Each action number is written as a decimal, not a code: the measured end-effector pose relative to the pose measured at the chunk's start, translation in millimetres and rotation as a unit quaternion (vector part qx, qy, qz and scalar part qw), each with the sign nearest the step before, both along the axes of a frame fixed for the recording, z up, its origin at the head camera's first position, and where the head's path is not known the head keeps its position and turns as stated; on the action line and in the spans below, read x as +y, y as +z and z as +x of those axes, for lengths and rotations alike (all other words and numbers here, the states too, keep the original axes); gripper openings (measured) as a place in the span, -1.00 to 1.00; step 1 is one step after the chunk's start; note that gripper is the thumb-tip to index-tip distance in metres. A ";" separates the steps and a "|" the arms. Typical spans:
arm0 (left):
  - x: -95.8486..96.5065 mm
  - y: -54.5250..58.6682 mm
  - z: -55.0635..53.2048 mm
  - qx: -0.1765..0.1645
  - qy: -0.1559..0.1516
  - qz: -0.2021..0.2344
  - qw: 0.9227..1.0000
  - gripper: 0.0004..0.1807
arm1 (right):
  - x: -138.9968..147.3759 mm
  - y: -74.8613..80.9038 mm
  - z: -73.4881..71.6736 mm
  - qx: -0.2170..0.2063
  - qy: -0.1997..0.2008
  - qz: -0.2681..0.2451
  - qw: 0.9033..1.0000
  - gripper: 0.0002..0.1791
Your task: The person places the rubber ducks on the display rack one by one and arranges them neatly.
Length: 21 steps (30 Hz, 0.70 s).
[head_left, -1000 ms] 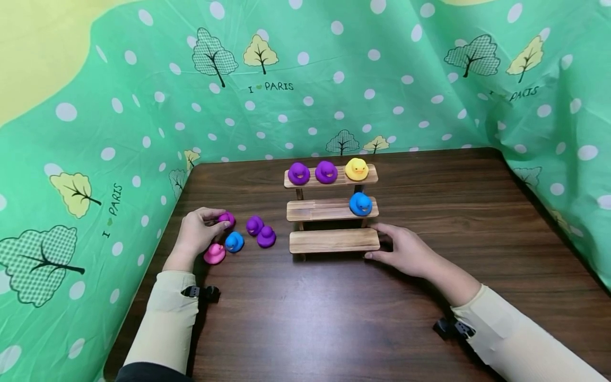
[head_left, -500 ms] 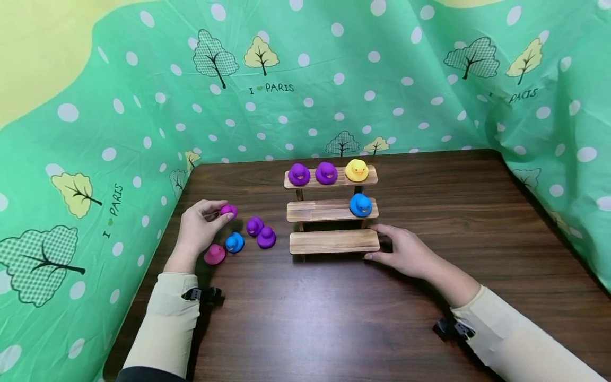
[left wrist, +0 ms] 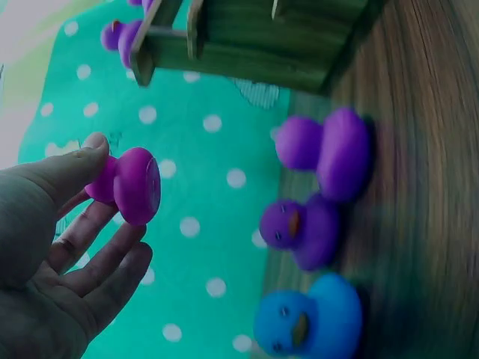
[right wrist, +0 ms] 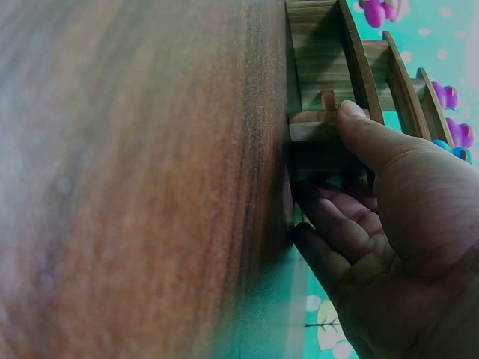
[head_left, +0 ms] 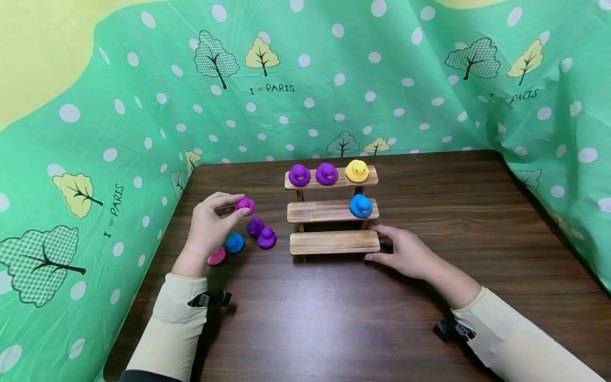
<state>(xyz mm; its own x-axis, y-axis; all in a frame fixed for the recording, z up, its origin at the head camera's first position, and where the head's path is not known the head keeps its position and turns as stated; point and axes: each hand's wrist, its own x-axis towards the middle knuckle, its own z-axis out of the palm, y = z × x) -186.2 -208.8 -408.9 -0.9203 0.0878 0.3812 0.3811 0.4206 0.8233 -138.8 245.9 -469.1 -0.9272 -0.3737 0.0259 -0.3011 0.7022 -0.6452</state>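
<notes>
My left hand (head_left: 210, 223) pinches a magenta rubber duck (head_left: 245, 206) between thumb and fingers, raised above the table left of the wooden stepped shelf (head_left: 334, 242). In the left wrist view the duck (left wrist: 138, 187) lies tipped on its side at the thumb tip, its flat base facing away from the palm. At the shelf's lower right end, my right hand (head_left: 406, 252) grips the frame, thumb on the front and fingers curled behind. Two purple ducks (head_left: 299, 175) and a yellow duck (head_left: 357, 171) sit on the top tier; a blue duck (head_left: 361, 206) is on the middle tier's right.
Below the left hand, two purple ducks (head_left: 267, 238), a blue duck (head_left: 235, 243) and a pink duck (head_left: 217, 256), partly hidden by the wrist, rest on the dark wooden table (head_left: 305, 318). A green dotted cloth (head_left: 305, 106) hangs behind and at both sides.
My left hand has lifted the magenta duck off the table and carried it up and to the right, towards the shelf. The right hand stays where it was.
</notes>
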 end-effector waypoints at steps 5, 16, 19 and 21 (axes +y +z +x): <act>13.9 5.4 2.9 0.017 -0.012 0.015 1.000 -0.64 | 0.4 -0.3 0.0 0.002 -0.001 0.003 1.000 -0.17; 51.0 20.9 13.3 0.040 -0.034 0.029 0.998 -0.68 | 0.1 0.0 0.1 0.009 0.000 0.000 1.000 -0.20; 58.6 21.1 14.6 0.050 -0.042 0.029 0.997 -0.69 | 0.2 -0.3 0.3 0.006 -0.001 0.003 1.000 -0.19; 62.6 19.5 14.3 0.049 -0.045 0.035 0.997 -0.68 | 0.2 -0.7 0.4 0.006 0.000 0.003 1.000 -0.19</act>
